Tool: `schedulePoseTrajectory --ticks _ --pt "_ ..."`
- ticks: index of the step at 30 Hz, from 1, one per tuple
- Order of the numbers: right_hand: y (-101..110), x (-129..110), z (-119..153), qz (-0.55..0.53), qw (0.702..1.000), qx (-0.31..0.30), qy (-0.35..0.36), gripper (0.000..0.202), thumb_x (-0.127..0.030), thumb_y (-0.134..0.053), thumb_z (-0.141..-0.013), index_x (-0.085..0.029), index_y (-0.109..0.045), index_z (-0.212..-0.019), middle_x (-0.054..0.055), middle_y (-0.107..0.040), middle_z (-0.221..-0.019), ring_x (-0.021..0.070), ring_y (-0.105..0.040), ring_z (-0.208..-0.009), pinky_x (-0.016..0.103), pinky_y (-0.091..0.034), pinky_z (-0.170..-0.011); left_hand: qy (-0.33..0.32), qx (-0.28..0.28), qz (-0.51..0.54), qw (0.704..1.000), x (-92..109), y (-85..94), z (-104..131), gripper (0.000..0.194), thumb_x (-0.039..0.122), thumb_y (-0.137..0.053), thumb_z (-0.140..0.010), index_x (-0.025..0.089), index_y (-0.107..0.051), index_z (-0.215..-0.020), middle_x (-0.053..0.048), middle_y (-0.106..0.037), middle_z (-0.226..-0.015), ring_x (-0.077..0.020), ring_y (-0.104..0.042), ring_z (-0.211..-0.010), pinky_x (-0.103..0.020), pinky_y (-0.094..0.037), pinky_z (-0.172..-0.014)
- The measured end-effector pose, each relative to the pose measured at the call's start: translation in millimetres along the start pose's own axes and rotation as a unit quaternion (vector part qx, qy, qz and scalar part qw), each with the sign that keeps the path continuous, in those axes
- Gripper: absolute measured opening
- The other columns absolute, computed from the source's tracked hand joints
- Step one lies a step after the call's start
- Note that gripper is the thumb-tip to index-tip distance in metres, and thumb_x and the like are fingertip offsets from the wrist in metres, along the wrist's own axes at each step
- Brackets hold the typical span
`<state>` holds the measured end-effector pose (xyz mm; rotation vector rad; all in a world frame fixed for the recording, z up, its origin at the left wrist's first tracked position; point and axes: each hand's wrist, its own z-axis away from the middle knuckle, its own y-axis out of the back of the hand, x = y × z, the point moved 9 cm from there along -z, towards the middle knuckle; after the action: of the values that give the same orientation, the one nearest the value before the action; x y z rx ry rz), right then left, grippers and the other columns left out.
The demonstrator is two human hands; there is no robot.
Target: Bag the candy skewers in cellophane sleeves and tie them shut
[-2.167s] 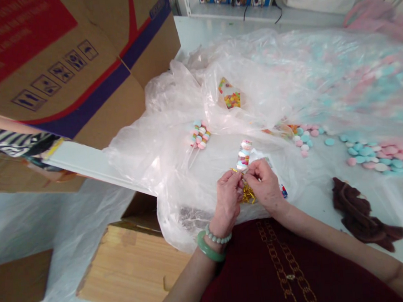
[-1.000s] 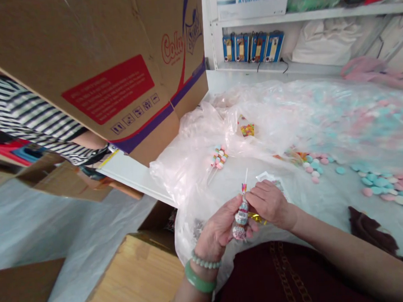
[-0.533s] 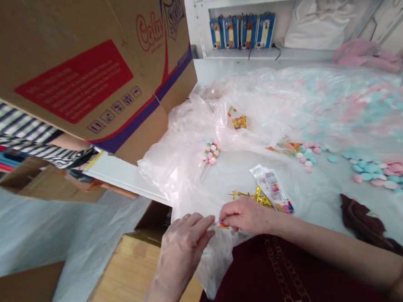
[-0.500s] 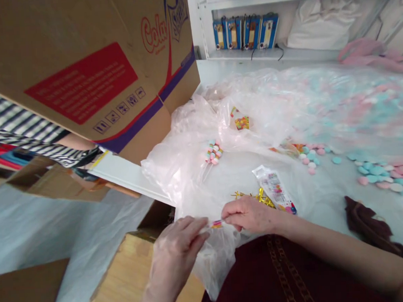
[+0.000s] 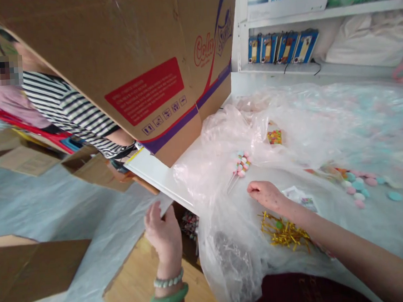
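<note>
My left hand [image 5: 163, 233] is raised over the floor beside the table edge, fingers curled and apart, holding nothing I can see. Over the plastic-covered table, my right hand [image 5: 265, 195] has its fingers pressed together; anything inside is hidden. Just beyond it lies a cluster of pink, white and blue candies on sticks [image 5: 242, 163]. Gold twist ties [image 5: 288, 233] lie below my right wrist, and a printed packet [image 5: 302, 199] is partly behind the forearm. Clear plastic sheeting [image 5: 227, 240] hangs over the table's front edge.
A large cardboard box [image 5: 140, 45] stands at the table's left. Loose candies [image 5: 359, 187] lie at the right. An open box [image 5: 189, 233] sits below the table edge beside a wooden surface [image 5: 137, 282]. A person in a striped shirt [image 5: 79, 115] is behind the large box.
My hands have moved apart: the left away from the table edge, the right forward over the table. The small colourful item between them is out of sight. The view has shifted left.
</note>
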<state>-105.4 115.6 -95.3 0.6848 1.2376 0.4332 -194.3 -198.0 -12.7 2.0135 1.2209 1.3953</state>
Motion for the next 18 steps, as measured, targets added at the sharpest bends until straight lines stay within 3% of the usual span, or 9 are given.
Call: schedulePoseTrajectory --ticks 2,3,4,6,8,10,12,15,18 --pt "8.1 -8.8 -15.6 0.075 0.997 0.016 0.021 0.023 -0.015 -0.046 -0.08 -0.02 -0.068 -0.078 0.002 -0.067 -0.076 0.0164 -0.059 -0.072 0.025 -0.038 -0.066 -0.042 0.1 0.072 0.992 44.9 28.2 5.1 0.026 0.031 -0.056 -0.081 0.016 -0.063 -0.101 -0.012 -0.062 -0.105 -0.0226 -0.057 -0.088 -0.038 -0.046 -0.083" --pt "12.7 -14.2 -26.1 0.113 0.993 0.018 0.027 0.023 -0.017 -0.046 -0.083 -0.02 -0.069 -0.079 0.003 -0.069 -0.078 0.0171 -0.06 -0.073 0.026 -0.038 -0.066 -0.075 0.071 0.127 0.986 72.3 26.2 9.0 0.02 0.028 -0.058 -0.08 0.017 -0.064 -0.095 -0.011 -0.064 -0.098 -0.0227 -0.057 -0.089 -0.037 -0.045 -0.085" --pt "17.8 -20.2 -38.1 0.147 0.988 0.019 0.03 0.024 -0.02 -0.046 -0.085 -0.02 -0.069 -0.08 0.005 -0.069 -0.08 0.0178 -0.061 -0.075 0.026 -0.038 -0.066 -0.121 -0.022 0.194 0.973 104.5 10.6 14.6 0.013 0.027 -0.059 -0.079 0.019 -0.065 -0.087 -0.008 -0.064 -0.088 -0.0218 -0.057 -0.084 -0.035 -0.046 -0.081" --pt "28.3 -33.2 -64.8 0.19 0.981 0.015 0.031 0.023 -0.024 -0.048 -0.086 -0.02 -0.07 -0.08 0.007 -0.071 -0.083 0.0195 -0.062 -0.078 0.027 -0.039 -0.065 -0.17 -0.28 0.311 0.892 163.6 -40.2 39.0 0.009 0.028 -0.062 -0.076 0.02 -0.065 -0.071 -0.005 -0.061 -0.069 -0.0199 -0.056 -0.072 -0.03 -0.045 -0.069" --pt "40.6 -44.8 -90.9 0.202 0.979 0.017 0.028 0.019 -0.021 -0.052 -0.083 -0.019 -0.071 -0.079 0.009 -0.071 -0.083 0.0216 -0.063 -0.079 0.028 -0.039 -0.064 -0.153 -0.435 0.309 0.832 191.0 -86.9 57.7 0.021 0.027 -0.065 -0.072 0.02 -0.057 -0.054 -0.001 -0.049 -0.052 -0.0164 -0.05 -0.059 -0.025 -0.038 -0.059" --pt "53.4 -52.6 -112.2 0.206 0.978 0.031 0.029 0.023 -0.016 -0.052 -0.082 -0.02 -0.071 -0.094 0.008 -0.071 -0.084 0.0224 -0.064 -0.08 0.028 -0.039 -0.064 -0.136 -0.491 0.194 0.839 186.1 -125.3 55.7 0.027 0.025 -0.066 -0.071 0.019 -0.053 -0.048 0.0 -0.044 -0.047 -0.0151 -0.048 -0.055 -0.024 -0.033 -0.055" --pt "63.6 -58.6 -126.5 0.199 0.977 0.051 0.056 0.042 -0.012 -0.051 -0.081 -0.023 -0.062 -0.12 0.007 -0.071 -0.092 0.0217 -0.064 -0.084 0.028 -0.041 -0.067 -0.117 -0.448 0.042 0.885 160.9 -143.9 31.5 0.024 0.028 -0.061 -0.078 0.018 -0.059 -0.056 -0.002 -0.051 -0.053 -0.0173 -0.055 -0.06 -0.024 -0.035 -0.057" --pt "69.4 -63.4 -134.6 0.171 0.975 0.071 0.119 0.06 -0.007 -0.047 -0.081 -0.024 -0.043 -0.139 0.005 -0.068 -0.11 0.0194 -0.063 -0.095 0.027 -0.042 -0.076 -0.094 -0.329 -0.111 0.933 123.6 -139.4 -6.4 0.028 0.033 -0.046 -0.09 0.015 -0.068 -0.09 -0.012 -0.066 -0.076 -0.0238 -0.064 -0.076 -0.029 -0.043 -0.065" --pt "67.3 -63.9 -131.7 0.134 0.976 0.095 0.141 0.044 -0.008 -0.041 -0.084 -0.022 -0.056 -0.124 0.003 -0.069 -0.104 0.0165 -0.062 -0.091 0.025 -0.042 -0.077 -0.104 -0.231 -0.156 0.955 108.6 -125.3 -21.4 0.043 0.034 -0.048 -0.09 0.006 -0.059 -0.12 -0.025 -0.065 -0.106 -0.0316 -0.065 -0.094 -0.037 -0.048 -0.078"
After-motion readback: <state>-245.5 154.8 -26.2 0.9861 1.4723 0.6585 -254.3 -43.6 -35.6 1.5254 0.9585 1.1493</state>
